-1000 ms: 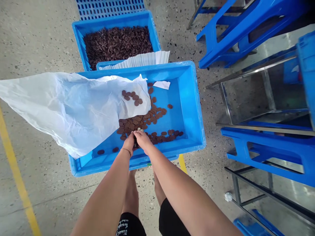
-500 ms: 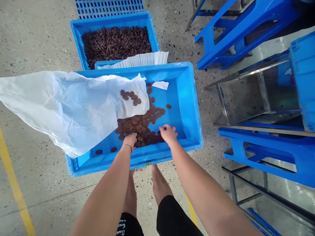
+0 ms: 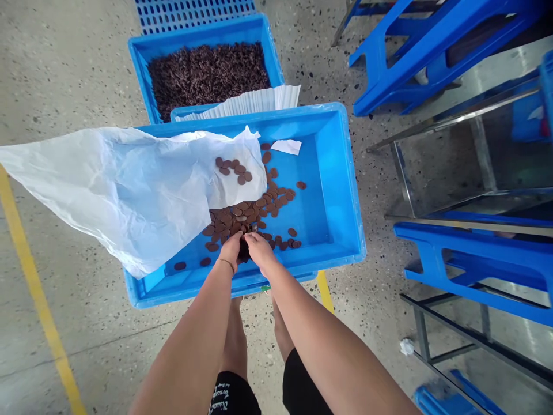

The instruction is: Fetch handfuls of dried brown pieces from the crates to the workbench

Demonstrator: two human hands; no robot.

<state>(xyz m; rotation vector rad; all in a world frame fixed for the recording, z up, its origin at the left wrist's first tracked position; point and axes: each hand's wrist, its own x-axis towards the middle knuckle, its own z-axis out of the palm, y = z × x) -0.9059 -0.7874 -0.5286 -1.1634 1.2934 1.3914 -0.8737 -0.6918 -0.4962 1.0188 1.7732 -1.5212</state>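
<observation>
In a blue plastic bin [image 3: 330, 173] lie many thin brown oval discs [image 3: 224, 221], heaped toward the near side. My left hand [image 3: 230, 250] and my right hand [image 3: 260, 252] are close together in the heap, fingers curled in around a clump of the discs. Their fingertips are partly hidden among the pieces. A crumpled white sheet of paper [image 3: 151, 184] covers the bin's left part and hangs over its edge, with several discs on its right end. A small white paper scrap [image 3: 286, 147] rests near the far wall.
Beyond stands another blue bin [image 3: 272, 52] of dark brown shredded-looking pieces [image 3: 207, 75], beside a stack of white paper sheets [image 3: 259, 101]. Blue plastic stools [image 3: 466, 253] and metal frames [image 3: 484, 153] line the right side. A yellow line [image 3: 34, 288] crosses the floor at left.
My right hand has swept left from the bin's right part to meet my left hand, drawing discs with it. A few scattered discs lie where it was.
</observation>
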